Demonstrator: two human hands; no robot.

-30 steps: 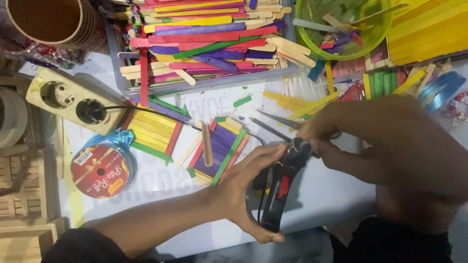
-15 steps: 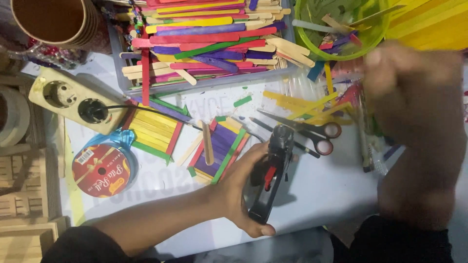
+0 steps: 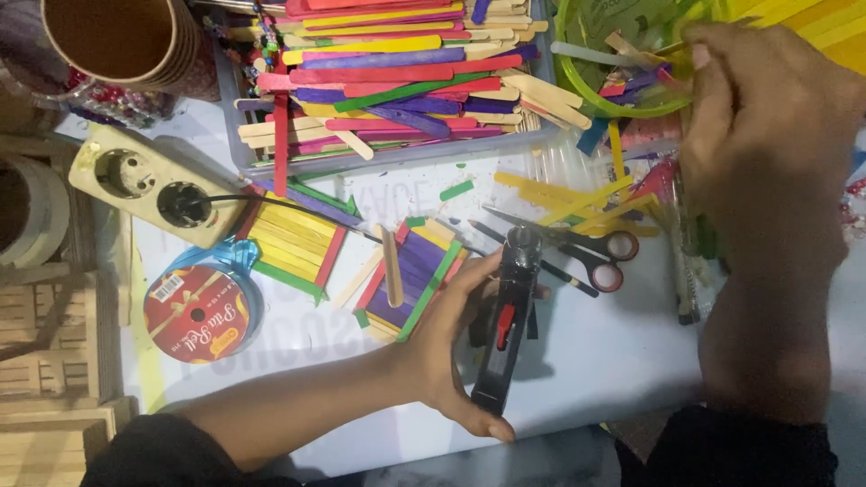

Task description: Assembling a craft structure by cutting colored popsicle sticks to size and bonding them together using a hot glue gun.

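Observation:
My left hand (image 3: 446, 338) grips a black glue gun (image 3: 505, 329) with a red trigger, lying lengthwise on the white table. Just left of it is a small panel of purple, green and red craft sticks (image 3: 410, 280), with one plain stick across it. My right hand (image 3: 767, 135) is raised at the top right, fingertips at the rim of a green bowl (image 3: 577, 86) holding loose sticks. Whether those fingers hold a stick is unclear. Red-handled scissors (image 3: 586, 248) lie between the two hands.
A clear tray (image 3: 388, 160) piled with coloured sticks sits at the back. A yellow stick panel (image 3: 289, 239), a power strip (image 3: 149, 185), a red ribbon spool (image 3: 194, 316), stacked paper cups (image 3: 126, 41) and wooden stick structures (image 3: 45, 352) fill the left. Yellow sticks lie scattered beside the scissors.
My right hand has left the glue gun and moved up and right to the green bowl, uncovering the scissors. My left hand still holds the gun, now slightly more upright.

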